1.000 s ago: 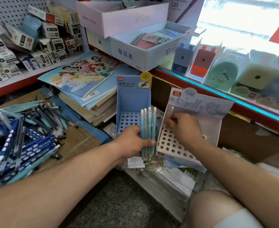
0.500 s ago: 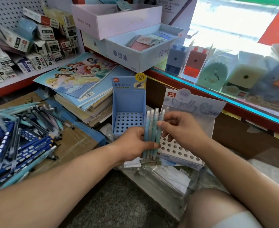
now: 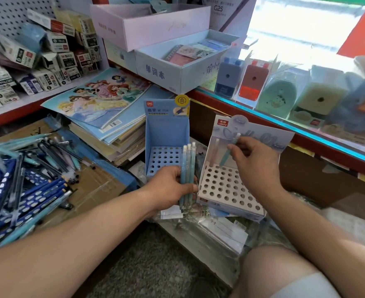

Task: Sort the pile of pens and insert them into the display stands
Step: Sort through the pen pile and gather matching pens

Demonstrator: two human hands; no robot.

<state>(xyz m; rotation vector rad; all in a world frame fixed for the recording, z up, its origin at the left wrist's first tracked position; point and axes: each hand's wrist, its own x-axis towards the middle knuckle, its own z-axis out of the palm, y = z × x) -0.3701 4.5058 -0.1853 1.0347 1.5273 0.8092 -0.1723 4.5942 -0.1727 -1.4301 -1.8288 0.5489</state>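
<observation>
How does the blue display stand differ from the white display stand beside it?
The blue display stand is blue with a round yellow tab on top; the white display stand is white with a red label. No pen shows in the blue display stand's holes; one pale pen stands at the back left of the white display stand. Both have a grid of holes and an upright back card.

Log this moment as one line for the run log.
left hand: grips pen bundle | right hand: pinches teal pen, tilted over white stand | blue stand: visible holes empty
</observation>
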